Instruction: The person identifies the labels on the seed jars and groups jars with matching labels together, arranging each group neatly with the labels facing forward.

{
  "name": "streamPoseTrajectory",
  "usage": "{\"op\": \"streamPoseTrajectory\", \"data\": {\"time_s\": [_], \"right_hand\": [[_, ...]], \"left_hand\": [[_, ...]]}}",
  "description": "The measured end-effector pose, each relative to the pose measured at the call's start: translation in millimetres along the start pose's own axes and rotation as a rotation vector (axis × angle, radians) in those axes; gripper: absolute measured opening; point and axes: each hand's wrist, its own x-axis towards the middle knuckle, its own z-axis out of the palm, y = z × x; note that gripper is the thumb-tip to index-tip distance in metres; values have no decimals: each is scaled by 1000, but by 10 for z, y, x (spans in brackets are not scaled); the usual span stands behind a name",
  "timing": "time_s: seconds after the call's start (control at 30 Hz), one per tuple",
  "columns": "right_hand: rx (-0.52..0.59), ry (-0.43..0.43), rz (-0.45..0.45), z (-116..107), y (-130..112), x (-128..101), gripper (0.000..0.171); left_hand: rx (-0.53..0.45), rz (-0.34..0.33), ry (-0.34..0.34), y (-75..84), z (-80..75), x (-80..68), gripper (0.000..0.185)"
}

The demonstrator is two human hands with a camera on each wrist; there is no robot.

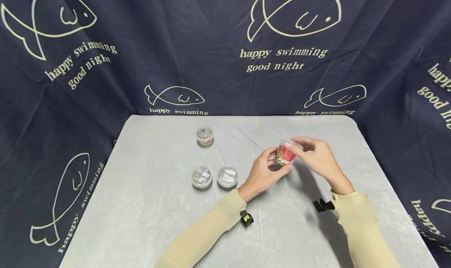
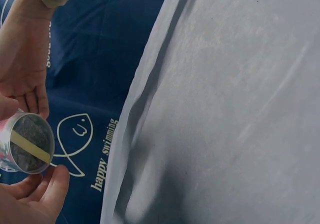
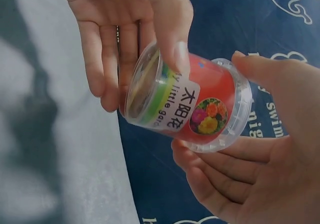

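Grey cloth (image 1: 148,205) is covering the table where both hands are holding a small red flower-labelled jar (image 1: 286,154) tilted between them, the left hand (image 1: 262,174) gripping its base, the right hand (image 1: 317,154) pinching its clear lid. They seem to be unscrewing it; next probably calls for a firm twist. Three similar jars (image 1: 215,177) are sitting left of the left hand, their contents hard to make out.

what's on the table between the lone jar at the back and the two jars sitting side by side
Nothing: in the head view only bare grey table separates the back jar from the pair.
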Motion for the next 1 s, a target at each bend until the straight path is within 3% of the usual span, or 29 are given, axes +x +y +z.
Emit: {"op": "streamPoseTrajectory", "data": {"time_s": [0.6,1.0], "right_hand": [[-46,52,2,20,-76,-1,59],[-58,37,10,14,-67,-22,58]], "left_hand": [[-11,65,55,-2,14,23,67],[-16,59,59,-12,14,8,64]]}}
